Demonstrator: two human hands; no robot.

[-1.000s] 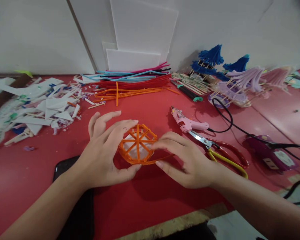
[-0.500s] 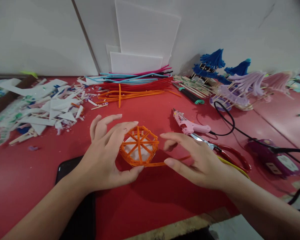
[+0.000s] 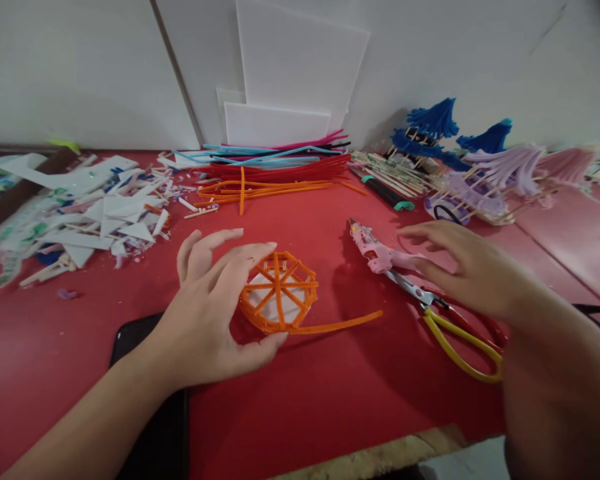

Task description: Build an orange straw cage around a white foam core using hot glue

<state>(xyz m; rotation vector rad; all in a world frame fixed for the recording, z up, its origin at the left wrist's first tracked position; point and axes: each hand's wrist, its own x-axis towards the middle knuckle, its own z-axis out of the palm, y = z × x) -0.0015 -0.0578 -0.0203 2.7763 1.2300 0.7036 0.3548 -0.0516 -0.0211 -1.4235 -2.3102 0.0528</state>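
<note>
My left hand point(image 3: 220, 300) grips the left side of a small orange pipe-cleaner frame point(image 3: 279, 287), thumb at its lower edge and index fingertip at its top. The frame is many-sided, with crossing spokes over a white base. From its lower edge a loose orange pipe cleaner point(image 3: 345, 325) sticks out to the right. My right hand point(image 3: 465, 267) is over the handle end of a pink glue gun point(image 3: 375, 252), its fingers apart. Whether the thumb touches the handle I cannot tell. Scissors point(image 3: 424, 297) with red and yellow handles lie just below the glue gun, partly under my right arm.
White scraps point(image 3: 115, 213) are heaped at the left. Coloured pipe cleaners point(image 3: 280, 163) and thin sticks point(image 3: 395, 172) lie along the back. Blue roof-like models point(image 3: 433, 123) and lilac ones point(image 3: 505, 170) stand at right. A black phone point(image 3: 155, 413) lies under my left forearm.
My right hand has moved right, away from the loose pipe cleaner end, to the glue gun's handle. My left hand and the orange frame have stayed in place.
</note>
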